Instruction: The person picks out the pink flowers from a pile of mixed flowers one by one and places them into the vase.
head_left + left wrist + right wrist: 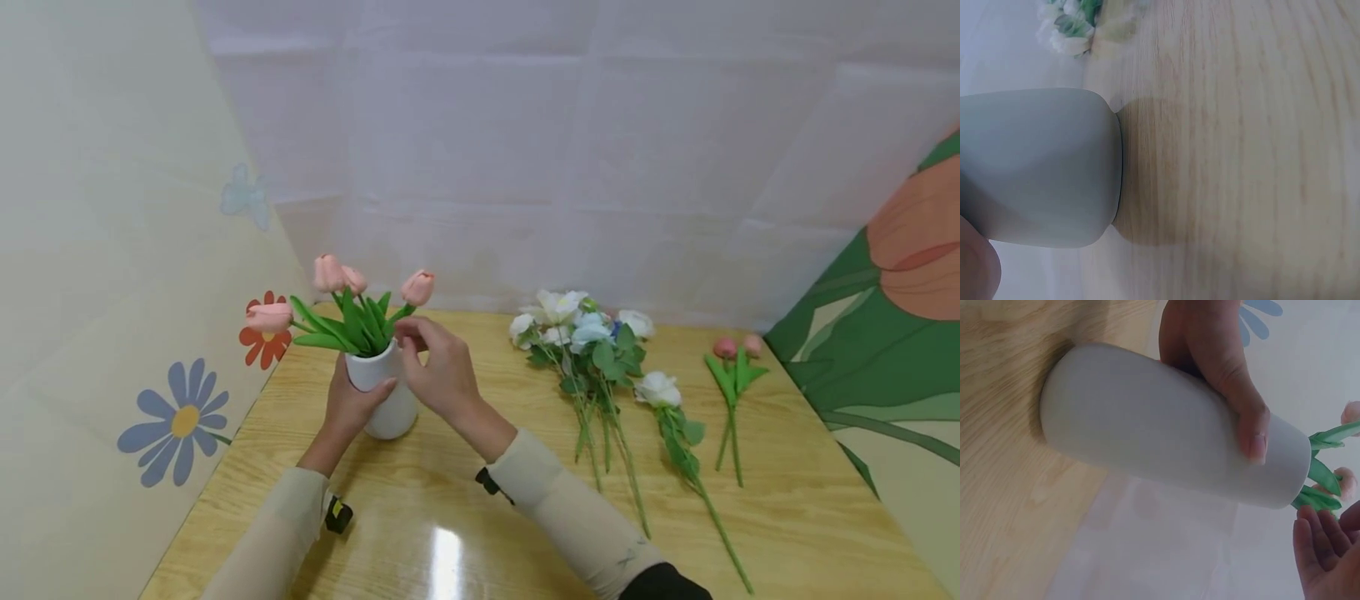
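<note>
A white vase (382, 404) stands on the table at left, holding several pink tulips (417, 287) with green leaves (360, 321). My left hand (352, 404) grips the vase from the left. Its thumb (1254, 434) lies across the vase wall in the right wrist view. At the rim's right side, my right hand (442, 367) has bent fingers beside the rightmost tulip's leaves. In the right wrist view, its fingertips (1305, 512) are close against a leaf; whether they pinch a stem is hidden. The left wrist view shows the vase's base (1097, 169) on the wood.
To the right lies a bunch of white and blue flowers (592, 333) with long stems. Beside it lie a single white rose (660, 390) and two pink tulips (738, 367). A pale cloth (480, 167) hangs behind the wooden table (480, 467), with printed panels on both sides.
</note>
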